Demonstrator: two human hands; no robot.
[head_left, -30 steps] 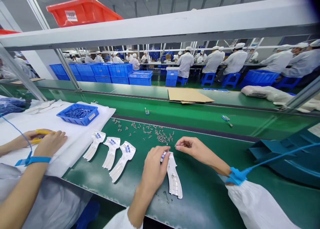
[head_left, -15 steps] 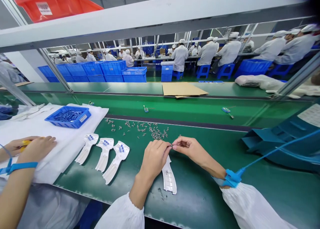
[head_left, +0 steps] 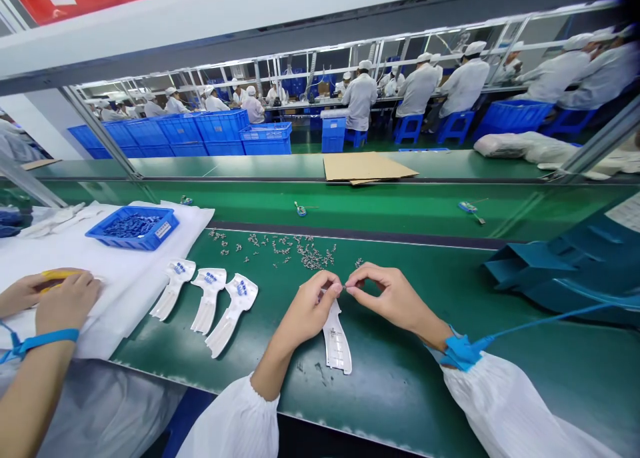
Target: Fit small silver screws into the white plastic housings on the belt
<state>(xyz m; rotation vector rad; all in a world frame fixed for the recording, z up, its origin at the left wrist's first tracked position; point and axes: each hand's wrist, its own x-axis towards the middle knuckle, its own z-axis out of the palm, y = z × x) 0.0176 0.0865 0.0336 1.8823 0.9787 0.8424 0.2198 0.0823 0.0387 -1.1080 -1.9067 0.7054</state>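
Observation:
My left hand (head_left: 313, 308) is closed in a pinch over the upper end of a white plastic handle-shaped shell half (head_left: 338, 345) on the green bench. My right hand (head_left: 387, 295) pinches from the other side, and the fingertips of both hands nearly meet. Between them is a tiny metal part (head_left: 345, 287), too small to make out in detail. Just beyond my hands lies a scattered pile of small metal parts (head_left: 313, 255). To the left, three similar white shells (head_left: 233, 315) lie in a row, with small blue pieces in their wide ends.
A co-worker's hands (head_left: 70, 301) hold something yellow at the left. A blue tray (head_left: 155, 235) of blue pieces stands on white sheeting (head_left: 195, 228). Beyond runs a green belt (head_left: 240, 205) carrying small assemblies. Teal bins (head_left: 565, 271) stand right; an overhead shelf (head_left: 300, 18) crosses above.
The view has tilted slightly down. Small assemblies on the belt have shifted right. My hands stay together at the shell's top, with my right fingers slightly more arched.

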